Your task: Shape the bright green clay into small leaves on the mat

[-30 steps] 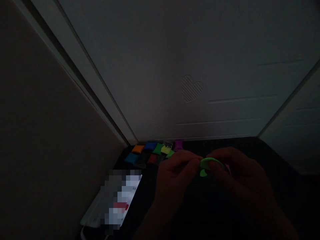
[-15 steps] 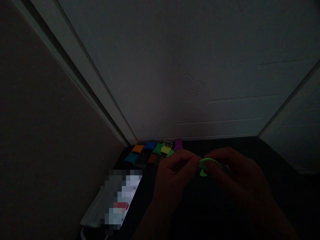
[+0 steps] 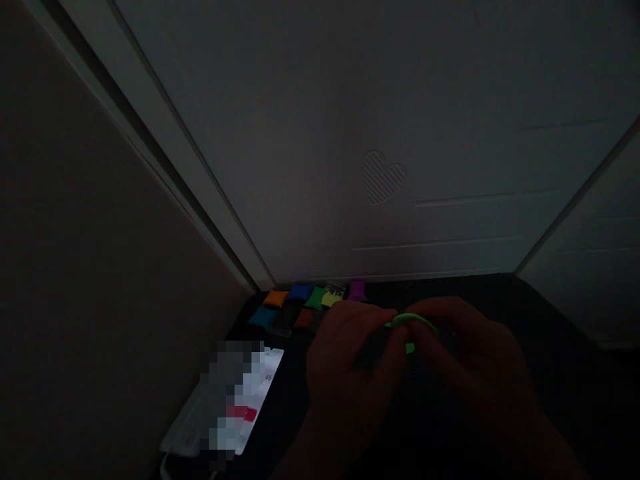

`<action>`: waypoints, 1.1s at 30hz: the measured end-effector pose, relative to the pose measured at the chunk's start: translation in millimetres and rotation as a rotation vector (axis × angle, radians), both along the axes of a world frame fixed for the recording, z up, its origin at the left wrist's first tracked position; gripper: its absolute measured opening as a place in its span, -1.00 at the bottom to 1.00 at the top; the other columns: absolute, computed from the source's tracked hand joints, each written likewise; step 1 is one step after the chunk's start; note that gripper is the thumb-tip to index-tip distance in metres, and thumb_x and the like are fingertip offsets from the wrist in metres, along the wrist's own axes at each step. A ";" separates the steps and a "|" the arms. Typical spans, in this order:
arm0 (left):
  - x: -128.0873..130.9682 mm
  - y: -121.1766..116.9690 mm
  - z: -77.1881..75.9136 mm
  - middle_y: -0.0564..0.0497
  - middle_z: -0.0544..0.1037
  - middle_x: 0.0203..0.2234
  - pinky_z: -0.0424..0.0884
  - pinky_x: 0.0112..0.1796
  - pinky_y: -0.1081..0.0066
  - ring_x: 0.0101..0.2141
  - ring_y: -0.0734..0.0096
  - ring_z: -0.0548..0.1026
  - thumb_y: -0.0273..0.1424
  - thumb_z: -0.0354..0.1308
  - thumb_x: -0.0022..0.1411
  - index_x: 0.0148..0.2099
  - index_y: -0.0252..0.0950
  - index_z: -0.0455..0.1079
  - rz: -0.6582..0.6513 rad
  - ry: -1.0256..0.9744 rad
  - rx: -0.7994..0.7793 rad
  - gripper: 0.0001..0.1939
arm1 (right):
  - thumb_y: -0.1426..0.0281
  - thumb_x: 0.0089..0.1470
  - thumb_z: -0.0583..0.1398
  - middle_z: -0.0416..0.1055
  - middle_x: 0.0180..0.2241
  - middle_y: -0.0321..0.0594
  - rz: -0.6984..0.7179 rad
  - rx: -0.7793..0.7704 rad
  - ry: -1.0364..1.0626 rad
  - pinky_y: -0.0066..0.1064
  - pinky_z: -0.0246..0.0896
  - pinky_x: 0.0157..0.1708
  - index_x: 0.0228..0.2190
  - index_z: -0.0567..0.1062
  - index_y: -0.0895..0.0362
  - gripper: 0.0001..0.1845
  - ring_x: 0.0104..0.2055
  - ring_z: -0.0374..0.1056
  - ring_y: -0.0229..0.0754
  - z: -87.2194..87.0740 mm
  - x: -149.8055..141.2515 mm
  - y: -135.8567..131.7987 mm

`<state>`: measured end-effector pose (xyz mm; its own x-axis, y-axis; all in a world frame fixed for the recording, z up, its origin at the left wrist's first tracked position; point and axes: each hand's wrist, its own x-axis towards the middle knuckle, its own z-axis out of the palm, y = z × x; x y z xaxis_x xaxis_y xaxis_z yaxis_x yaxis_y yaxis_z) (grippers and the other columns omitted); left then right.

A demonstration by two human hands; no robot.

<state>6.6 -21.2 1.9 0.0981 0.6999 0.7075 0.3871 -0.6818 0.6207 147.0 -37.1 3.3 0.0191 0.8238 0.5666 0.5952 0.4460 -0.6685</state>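
Note:
Both hands meet over the dark surface, pinching one thin, curved strip of bright green, clay-like material (image 3: 416, 318). My left hand (image 3: 353, 357) has its thumb and fingers closed on the strip's left end. On the other end, my right hand (image 3: 473, 353) grips with thumb and forefinger, its remaining fingers curled. A smaller green piece (image 3: 410, 348) shows just below, between the thumbs; whether it joins the strip I cannot tell. The light is dim, and the fingers hide part of the green material.
Several small coloured packets lie behind my left hand, among them an orange packet (image 3: 276, 298), a blue packet (image 3: 301, 292) and a purple packet (image 3: 357, 291). A lit screen (image 3: 263, 387), partly blurred, lies at the left with a white cable (image 3: 165, 467). A pale panel with an embossed heart (image 3: 383, 177) rises behind.
My left thumb has moved right and up against the green strip, close to the right thumb. The strip now looks thinner, and less of the lower green piece shows.

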 end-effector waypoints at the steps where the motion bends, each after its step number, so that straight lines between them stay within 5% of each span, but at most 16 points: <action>1: 0.1 -1.0 0.3 0.03 0.48 -0.44 0.38 -0.34 0.41 -0.38 0.44 0.42 -0.51 0.16 -0.03 -0.32 -0.26 0.40 0.035 0.033 0.054 -0.85 | 0.37 -0.03 0.13 0.45 -0.43 -0.30 -0.009 0.029 -0.011 -0.44 0.25 -0.43 -0.36 0.41 0.04 -0.88 -0.42 0.38 -0.24 -1.3 -0.4 0.2; 6: -1.0 -4.9 0.4 0.05 0.48 -0.40 0.39 -0.32 0.43 -0.33 0.47 0.42 -0.59 0.15 -0.02 -0.25 -0.27 0.38 0.116 0.096 0.226 -0.77 | 0.42 -0.03 0.13 0.43 -0.40 -0.33 0.018 0.184 -0.054 -0.43 0.25 -0.40 -0.30 0.36 0.02 -0.83 -0.40 0.36 -0.25 -5.7 -2.0 -0.1; 12: -5.5 -9.7 3.4 0.04 0.47 -0.36 0.40 -0.29 0.39 -0.27 0.43 0.40 -0.59 0.17 -0.04 -0.20 -0.25 0.34 0.067 0.070 0.294 -0.69 | 0.50 -0.06 0.13 0.41 -0.41 -0.32 0.145 0.273 0.022 -0.46 0.26 -0.41 -0.27 0.33 0.04 -0.76 -0.38 0.35 -0.26 -8.4 -0.1 -2.5; 20: -8.1 -9.0 2.8 0.05 0.43 -0.38 0.39 -0.28 0.37 -0.25 0.42 0.37 -0.61 0.16 -0.04 -0.26 -0.27 0.38 0.040 0.039 0.377 -0.75 | 0.56 -0.07 0.10 0.39 -0.43 -0.29 0.286 0.216 0.041 -0.47 0.26 -0.41 -0.29 0.34 0.09 -0.76 -0.38 0.33 -0.28 -5.7 1.1 -0.6; 33: -5.0 -14.3 5.6 0.11 0.35 -0.46 0.34 -0.32 0.42 -0.31 0.44 0.34 -0.52 0.19 -0.04 -0.39 -0.23 0.39 0.206 0.026 0.506 -0.89 | 0.56 -0.08 0.09 0.36 -0.47 -0.23 0.355 0.192 0.047 -0.38 0.28 -0.35 -0.34 0.37 0.11 -0.80 -0.38 0.32 -0.24 0.2 1.8 0.6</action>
